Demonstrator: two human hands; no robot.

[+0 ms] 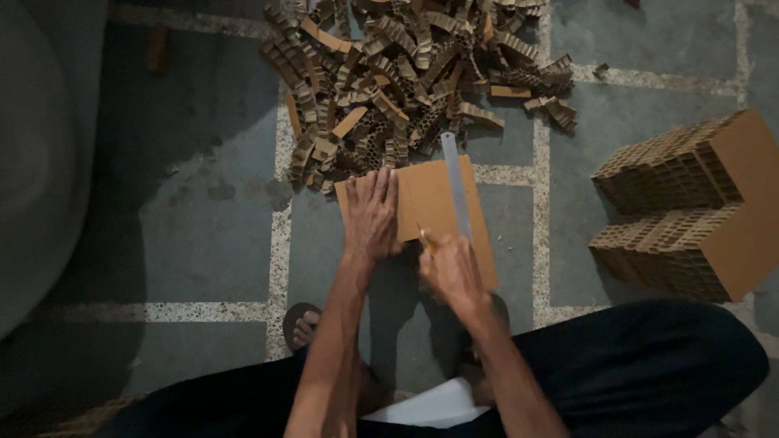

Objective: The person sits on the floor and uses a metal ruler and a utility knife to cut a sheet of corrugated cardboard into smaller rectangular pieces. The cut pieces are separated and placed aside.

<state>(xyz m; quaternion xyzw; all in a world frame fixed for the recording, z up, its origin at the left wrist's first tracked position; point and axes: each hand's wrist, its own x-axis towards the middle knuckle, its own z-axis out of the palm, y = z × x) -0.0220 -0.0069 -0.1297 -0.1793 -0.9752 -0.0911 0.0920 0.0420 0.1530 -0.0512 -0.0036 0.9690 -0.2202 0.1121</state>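
Note:
My left hand (372, 212) lies flat, fingers together, pressing on the left part of a brown cardboard sheet (430, 191) on the floor. My right hand (449, 268) is closed around a small yellow-handled cutter (424, 237) at the sheet's near edge. A long metal ruler (456, 182) lies along the sheet just right of the cutter, reaching toward the heap beyond.
A big heap of cut honeycomb cardboard strips (398, 73) lies past the sheet. Two stacked honeycomb cardboard blocks (690, 203) stand at the right. My legs in dark trousers and a sandalled foot (302, 324) are below. A pale curved object (32, 162) fills the left edge.

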